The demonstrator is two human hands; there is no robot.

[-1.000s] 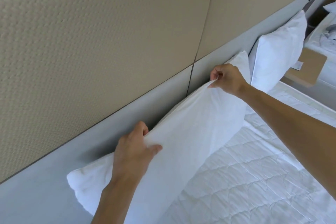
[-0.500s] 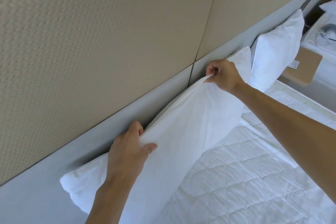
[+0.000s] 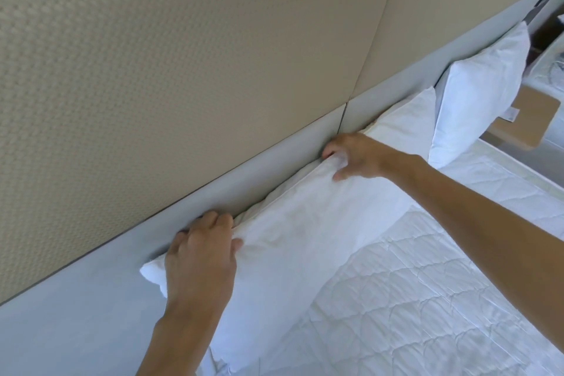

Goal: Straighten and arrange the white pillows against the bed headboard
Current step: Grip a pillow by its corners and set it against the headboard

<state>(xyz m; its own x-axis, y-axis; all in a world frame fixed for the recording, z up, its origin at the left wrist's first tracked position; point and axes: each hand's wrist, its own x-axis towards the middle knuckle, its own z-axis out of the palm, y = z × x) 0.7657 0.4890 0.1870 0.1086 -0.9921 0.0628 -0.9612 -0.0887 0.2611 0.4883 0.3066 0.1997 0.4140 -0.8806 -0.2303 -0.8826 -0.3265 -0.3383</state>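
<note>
A long white pillow (image 3: 305,241) leans against the grey headboard (image 3: 274,159), its long axis running along the board from lower left to upper right. Both hands grip its top edge: the left hand (image 3: 201,256) closed on the cover near the nearer end, the right hand (image 3: 354,156) pinching fabric farther along. A second pillow (image 3: 479,88) stands upright beyond

White pillows (image 3: 305,241), grey-and-beige woven headboard (image 3: 152,85), quilted white mattress (image 3: 412,299).
</note>
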